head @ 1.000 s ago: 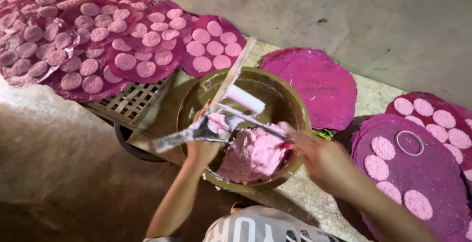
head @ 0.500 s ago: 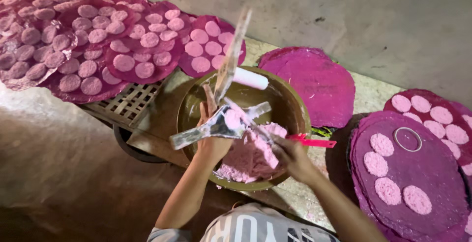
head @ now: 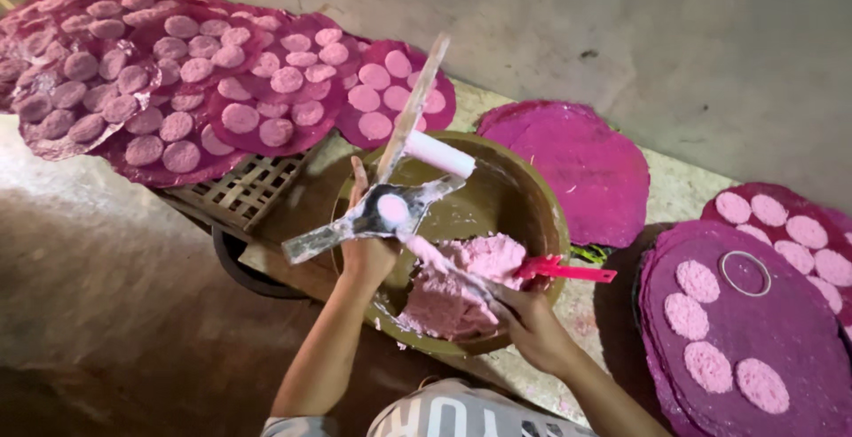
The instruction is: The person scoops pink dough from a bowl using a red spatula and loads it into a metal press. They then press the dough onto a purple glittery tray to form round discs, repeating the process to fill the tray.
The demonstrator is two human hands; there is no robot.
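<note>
Gripping that cross-shaped metal press point(head: 377, 215) in your left hand point(head: 366, 255) over the bowl point(head: 532, 215), you've got your right hand point(head: 531, 326) closed on pink dough point(head: 461, 282) just right of it, near the bowl's front rim.

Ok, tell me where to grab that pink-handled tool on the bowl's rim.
Take the pink-handled tool by its free outer end, coming from the right side. The handle lies flat across the bowl rim and pokes outward; its inner end sits by the pink dough and the right hand.
</note>
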